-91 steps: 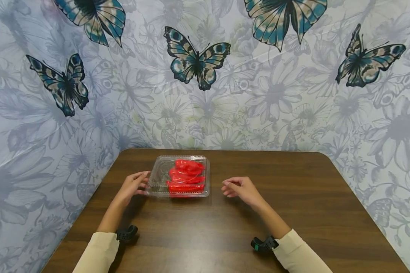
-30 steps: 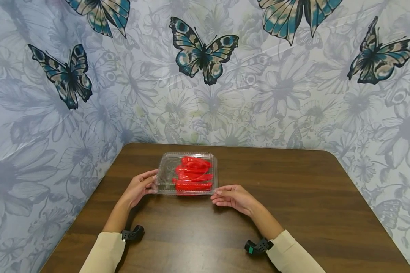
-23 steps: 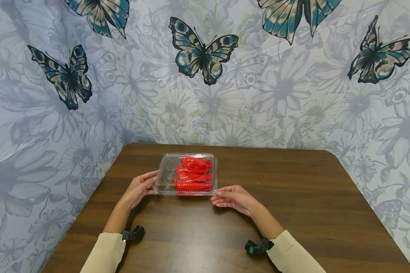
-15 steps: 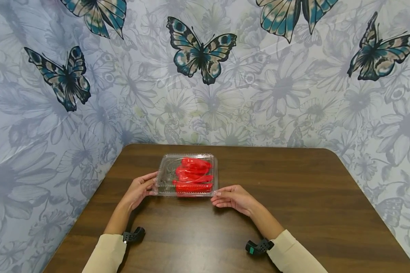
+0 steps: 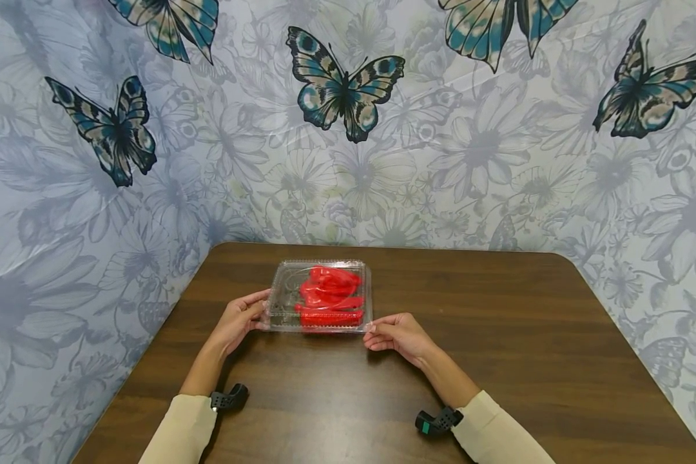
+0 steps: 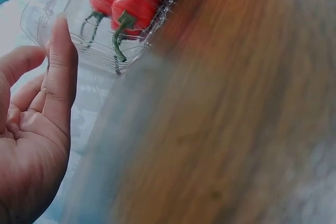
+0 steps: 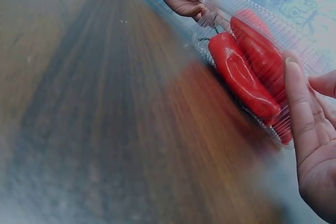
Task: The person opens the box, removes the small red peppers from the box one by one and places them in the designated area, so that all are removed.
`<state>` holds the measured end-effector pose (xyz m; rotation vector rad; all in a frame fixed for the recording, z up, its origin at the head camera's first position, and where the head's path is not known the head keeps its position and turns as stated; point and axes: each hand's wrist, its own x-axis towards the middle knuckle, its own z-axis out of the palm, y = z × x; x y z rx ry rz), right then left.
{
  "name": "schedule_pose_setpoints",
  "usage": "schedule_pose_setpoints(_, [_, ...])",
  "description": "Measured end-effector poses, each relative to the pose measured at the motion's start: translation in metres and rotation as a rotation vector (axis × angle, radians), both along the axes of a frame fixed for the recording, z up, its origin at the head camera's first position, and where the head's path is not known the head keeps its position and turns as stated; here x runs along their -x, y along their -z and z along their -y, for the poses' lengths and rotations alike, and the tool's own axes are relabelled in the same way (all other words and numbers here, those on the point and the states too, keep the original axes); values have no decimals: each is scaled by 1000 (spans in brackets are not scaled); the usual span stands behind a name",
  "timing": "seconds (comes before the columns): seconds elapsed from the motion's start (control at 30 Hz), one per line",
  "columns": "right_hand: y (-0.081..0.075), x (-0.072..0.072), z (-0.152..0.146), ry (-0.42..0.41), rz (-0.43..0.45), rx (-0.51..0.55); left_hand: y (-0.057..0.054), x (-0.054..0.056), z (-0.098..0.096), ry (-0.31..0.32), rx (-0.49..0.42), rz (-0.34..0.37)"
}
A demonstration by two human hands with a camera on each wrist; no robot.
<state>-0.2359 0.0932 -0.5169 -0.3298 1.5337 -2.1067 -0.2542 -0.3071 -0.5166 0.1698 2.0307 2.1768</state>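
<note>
A clear plastic clamshell container (image 5: 284,293) with its lid down sits over the table's far left part. Inside lie glossy red peppers (image 5: 330,299), bunched toward the right side; green stems (image 6: 125,22) show in the left wrist view. My left hand (image 5: 232,328) holds the container's left edge between thumb and fingers. At the front right corner, my right hand (image 5: 401,336) pinches the rim with thumb and index finger. The right wrist view has that index finger (image 7: 299,98) lying along the ridged side, with long peppers (image 7: 241,77) behind the plastic.
A brown wooden table (image 5: 499,335) with rounded far corners spreads under both arms. Behind it hangs a pale floral backdrop (image 5: 441,180) printed with butterflies. Each wrist wears a black band (image 5: 229,398) below a cream sleeve (image 5: 182,425).
Since the oldest frame my right hand has come left and taken the container's front right corner, from beside it. The left hand stays at the left edge. Over the last second, barely any movement.
</note>
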Motion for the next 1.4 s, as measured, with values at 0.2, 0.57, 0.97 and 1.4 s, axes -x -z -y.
schedule_pose_setpoints(0.2, [0,1,1,21,-12,-9,0,1,0,-7,12,-16])
schedule_pose_setpoints(0.57, [-6,4,-3,-19,-57,-124,-3,1,1,0,14,-26])
schedule_pose_setpoints(0.97, [-10,7,-4,186,-435,-351,-1,0,1,6,15,-17])
schedule_pose_setpoints(1.4, [-13,4,-6,213,-583,-390,0,-3,1,15,18,-13])
